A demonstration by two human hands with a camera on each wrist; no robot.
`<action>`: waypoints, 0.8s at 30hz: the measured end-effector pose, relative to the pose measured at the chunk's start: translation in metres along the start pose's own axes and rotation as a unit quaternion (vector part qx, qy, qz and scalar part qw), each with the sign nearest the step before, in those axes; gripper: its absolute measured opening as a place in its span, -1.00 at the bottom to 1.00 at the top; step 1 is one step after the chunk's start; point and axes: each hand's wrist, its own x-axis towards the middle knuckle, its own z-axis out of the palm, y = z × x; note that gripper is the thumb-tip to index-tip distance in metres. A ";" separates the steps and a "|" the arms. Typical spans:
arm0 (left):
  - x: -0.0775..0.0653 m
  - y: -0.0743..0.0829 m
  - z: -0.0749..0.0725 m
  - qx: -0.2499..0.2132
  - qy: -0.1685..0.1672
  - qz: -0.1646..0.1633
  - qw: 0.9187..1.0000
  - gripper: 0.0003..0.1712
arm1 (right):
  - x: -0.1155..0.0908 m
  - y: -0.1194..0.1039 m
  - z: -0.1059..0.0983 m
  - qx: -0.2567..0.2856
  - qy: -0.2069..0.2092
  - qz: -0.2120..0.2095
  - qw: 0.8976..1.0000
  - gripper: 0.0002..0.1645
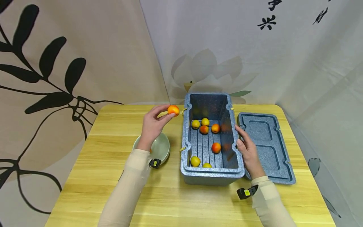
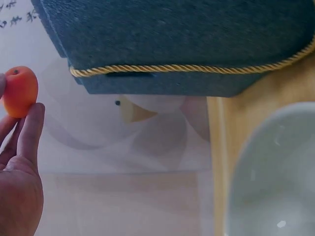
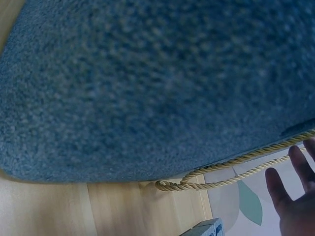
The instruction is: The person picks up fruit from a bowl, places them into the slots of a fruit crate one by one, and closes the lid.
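A small round orange-red fruit (image 1: 173, 110), with a dark stem dimple in the left wrist view, is pinched between the thumb and fingers of my left hand (image 1: 154, 123). That hand is raised just left of a deep blue-grey foam box (image 1: 211, 170). Inside the box lie several yellow fruits (image 1: 195, 161) and several orange-red ones (image 1: 216, 148), spread over its ribbed floor. My right hand (image 1: 249, 153) rests on the box's right rim with fingers extended; in the right wrist view its fingertips (image 3: 276, 187) are beside the twisted rope.
Below my left forearm sits a pale green bowl (image 1: 163, 146), partly hidden, with a bit of orange showing in it. The box's lid (image 1: 269, 148) lies on the wooden table (image 1: 96, 164) to the right. A yellow rope (image 2: 162, 69) runs along the box side. Printed cloth (image 1: 113, 56) hangs behind.
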 end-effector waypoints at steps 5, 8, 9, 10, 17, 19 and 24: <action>0.006 0.008 0.010 -0.003 -0.001 0.048 0.999 -0.59 | 0.000 0.000 -0.001 -0.006 0.000 0.001 1.000 -0.44; 0.010 0.013 0.017 -0.003 -0.005 0.068 0.998 -0.60 | 0.000 0.001 -0.002 -0.008 0.000 0.000 1.000 -0.44; 0.011 0.015 0.020 -0.001 -0.007 0.072 0.997 -0.60 | 0.000 0.001 -0.002 -0.008 0.001 0.001 1.000 -0.44; 0.012 0.016 0.023 0.000 -0.007 0.073 0.997 -0.60 | 0.000 0.001 -0.002 -0.008 0.001 0.002 1.000 -0.44; 0.022 0.027 0.044 0.021 -0.017 0.084 0.996 -0.61 | -0.002 0.002 -0.002 -0.012 0.001 0.010 1.000 -0.44; 0.025 0.031 0.050 0.024 -0.024 0.080 0.996 -0.60 | -0.001 0.002 -0.001 -0.008 0.001 0.007 1.000 -0.44; 0.032 0.039 0.063 0.036 -0.040 0.077 0.996 -0.59 | 0.000 0.001 0.000 0.001 0.001 0.002 1.000 -0.44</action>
